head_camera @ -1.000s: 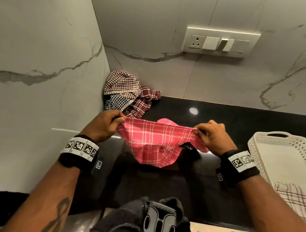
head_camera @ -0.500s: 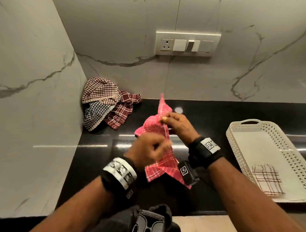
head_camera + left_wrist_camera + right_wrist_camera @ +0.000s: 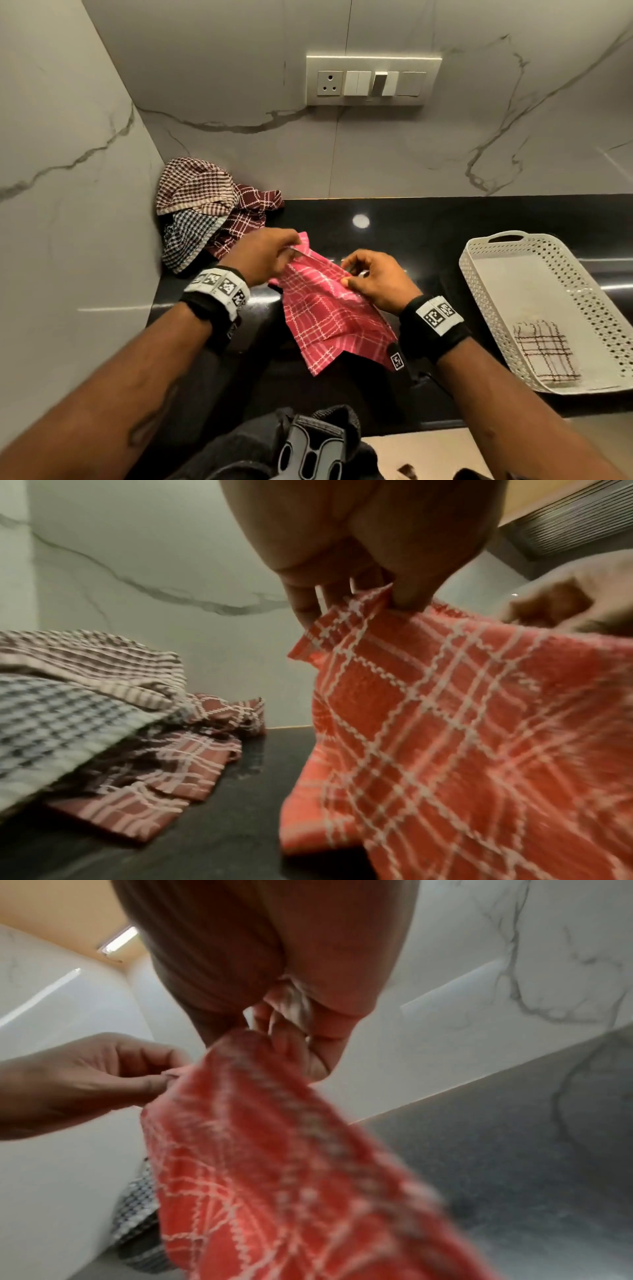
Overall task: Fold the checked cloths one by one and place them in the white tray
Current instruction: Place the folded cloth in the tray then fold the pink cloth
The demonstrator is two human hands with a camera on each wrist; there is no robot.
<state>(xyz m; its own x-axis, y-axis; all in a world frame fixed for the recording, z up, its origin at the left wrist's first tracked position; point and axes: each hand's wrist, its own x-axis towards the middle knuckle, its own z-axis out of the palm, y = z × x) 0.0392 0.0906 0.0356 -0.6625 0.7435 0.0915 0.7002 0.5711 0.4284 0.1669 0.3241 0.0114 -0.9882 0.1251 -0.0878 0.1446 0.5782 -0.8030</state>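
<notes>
A pink checked cloth [image 3: 329,315] hangs doubled over above the black counter, held at its top edge by both hands. My left hand [image 3: 270,251] pinches the far corner [image 3: 363,607] between thumb and fingers. My right hand [image 3: 368,277] pinches the top edge [image 3: 240,1047] a short way to the right. The white perforated tray [image 3: 507,274] stands at the right with one folded white-and-brown checked cloth [image 3: 544,353] in its near end. Several unfolded checked cloths [image 3: 205,209] lie heaped in the back left corner.
Marble walls close the left side and the back, with a switch and socket plate [image 3: 371,80] above the counter. The black counter [image 3: 404,219] lies bare between the heap and the tray. A dark strap and buckle [image 3: 308,452] hangs at my chest.
The cloth was first stretched wide, then my hands came together and doubled it. Now they have parted a little along the top edge, and the doubled cloth hangs lower.
</notes>
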